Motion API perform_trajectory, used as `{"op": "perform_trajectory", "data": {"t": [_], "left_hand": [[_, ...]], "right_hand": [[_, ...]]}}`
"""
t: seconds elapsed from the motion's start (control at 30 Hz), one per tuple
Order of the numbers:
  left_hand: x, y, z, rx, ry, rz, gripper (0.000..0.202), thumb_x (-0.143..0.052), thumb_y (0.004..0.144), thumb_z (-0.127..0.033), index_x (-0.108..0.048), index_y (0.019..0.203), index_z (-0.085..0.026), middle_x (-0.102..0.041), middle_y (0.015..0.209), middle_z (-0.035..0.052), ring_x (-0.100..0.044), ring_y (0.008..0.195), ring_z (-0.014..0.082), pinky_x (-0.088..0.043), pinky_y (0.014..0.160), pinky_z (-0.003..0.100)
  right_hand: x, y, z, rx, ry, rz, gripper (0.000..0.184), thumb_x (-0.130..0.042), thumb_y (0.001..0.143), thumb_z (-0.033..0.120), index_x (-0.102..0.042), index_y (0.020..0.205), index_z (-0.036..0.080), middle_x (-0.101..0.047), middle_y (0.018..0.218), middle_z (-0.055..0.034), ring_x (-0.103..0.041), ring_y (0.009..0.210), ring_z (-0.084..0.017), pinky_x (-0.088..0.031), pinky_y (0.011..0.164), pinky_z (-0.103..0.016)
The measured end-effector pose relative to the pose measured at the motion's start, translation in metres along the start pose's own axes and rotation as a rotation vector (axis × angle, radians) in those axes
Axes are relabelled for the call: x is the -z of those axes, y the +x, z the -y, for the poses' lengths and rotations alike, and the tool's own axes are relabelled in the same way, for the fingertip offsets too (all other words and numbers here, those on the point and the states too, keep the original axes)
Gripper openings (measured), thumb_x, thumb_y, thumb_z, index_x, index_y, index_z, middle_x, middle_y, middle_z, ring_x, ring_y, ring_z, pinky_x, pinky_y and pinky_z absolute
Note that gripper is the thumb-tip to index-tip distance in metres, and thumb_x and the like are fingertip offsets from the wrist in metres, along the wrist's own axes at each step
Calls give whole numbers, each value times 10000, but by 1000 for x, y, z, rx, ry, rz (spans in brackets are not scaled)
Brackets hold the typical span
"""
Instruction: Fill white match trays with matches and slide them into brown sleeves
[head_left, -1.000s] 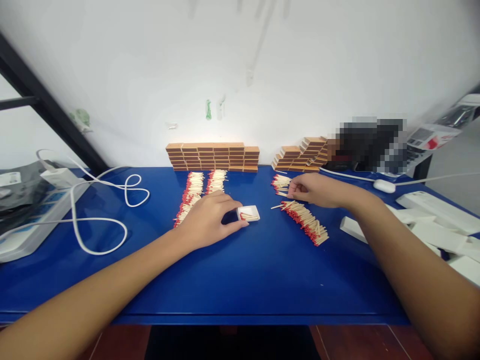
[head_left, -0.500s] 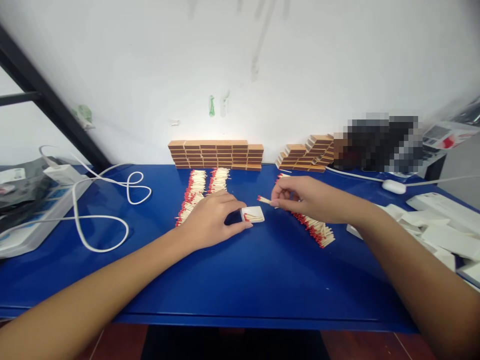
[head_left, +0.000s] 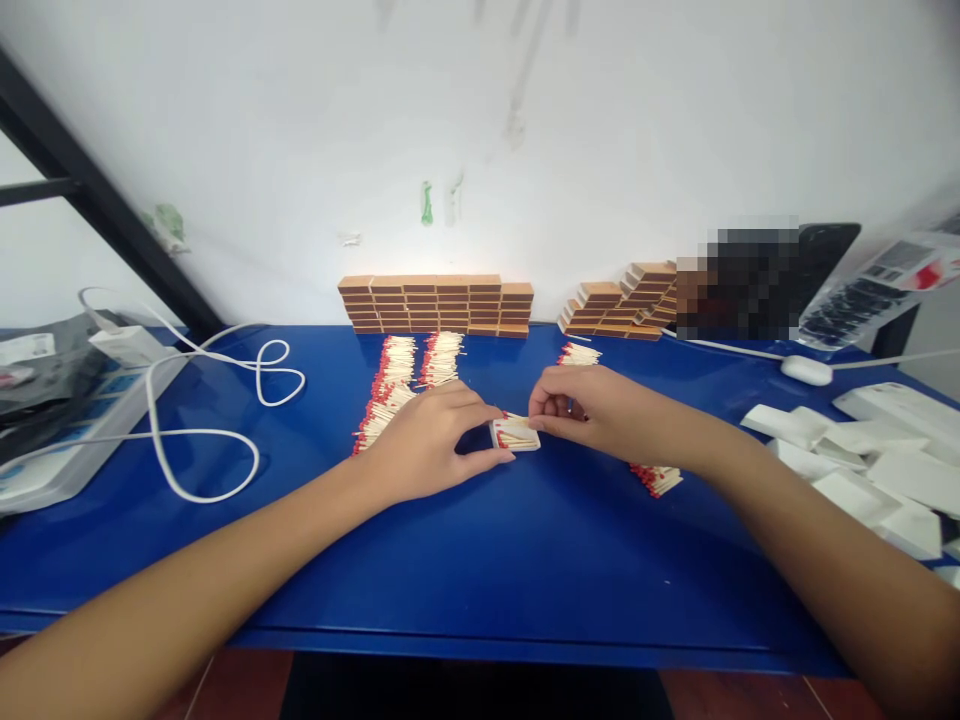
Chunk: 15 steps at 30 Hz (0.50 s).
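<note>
A small white matchbox tray (head_left: 531, 444) rests on the blue table with several red-tipped matches (head_left: 514, 434) lying in it. My left hand (head_left: 435, 440) grips the tray's left end between thumb and forefinger. At the tray's right end, my right hand (head_left: 574, 408) pinches matches over the opening; how many is hidden by the fingers. Two rows of matches (head_left: 394, 375) lie beyond my left hand, partly covered by it. Another row of matches (head_left: 660, 480) runs under my right hand and shows at both ends.
Stacked brown matchboxes (head_left: 435, 305) line the wall, with a second stepped stack (head_left: 622, 305) to their right. White empty trays (head_left: 862, 450) are heaped at the right. A white cable (head_left: 255, 460) loops over the left side, near a plastic container (head_left: 82, 450).
My right hand has moved left and slightly down, bringing its pinched matches from beside the match row to the tray. My left hand stays on the tray.
</note>
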<state>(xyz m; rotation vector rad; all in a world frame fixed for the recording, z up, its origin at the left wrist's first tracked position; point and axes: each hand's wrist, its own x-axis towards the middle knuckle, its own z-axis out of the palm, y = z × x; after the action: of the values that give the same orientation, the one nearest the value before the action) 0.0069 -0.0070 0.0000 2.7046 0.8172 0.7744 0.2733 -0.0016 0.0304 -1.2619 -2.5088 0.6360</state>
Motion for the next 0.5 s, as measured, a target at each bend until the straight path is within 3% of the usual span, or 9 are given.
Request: {"op": "perform_trajectory", "data": {"t": [0.23, 0.5], "left_hand": [[-1, 0, 3, -22, 5, -19, 366, -780, 961, -429, -735, 1234, -190, -742, 1032, 75, -676, 989, 262, -561, 859, 410], [-2, -1, 3, -15, 42, -24, 351, -768, 968, -439, -739, 1206, -183, -748, 1034, 81, -683, 991, 267, -574, 869, 428]], "right_hand": [[5, -1, -1, -20, 11, -54, 257, -616, 960, 459, -705, 907, 223, -696, 849, -55, -598, 739, -201, -426, 649, -331], [29, -8, -14, -125, -24, -138, 307, -638, 943, 523, -708, 888, 229, -716, 823, -53, -607, 709, -194, -439, 648, -335]]}}
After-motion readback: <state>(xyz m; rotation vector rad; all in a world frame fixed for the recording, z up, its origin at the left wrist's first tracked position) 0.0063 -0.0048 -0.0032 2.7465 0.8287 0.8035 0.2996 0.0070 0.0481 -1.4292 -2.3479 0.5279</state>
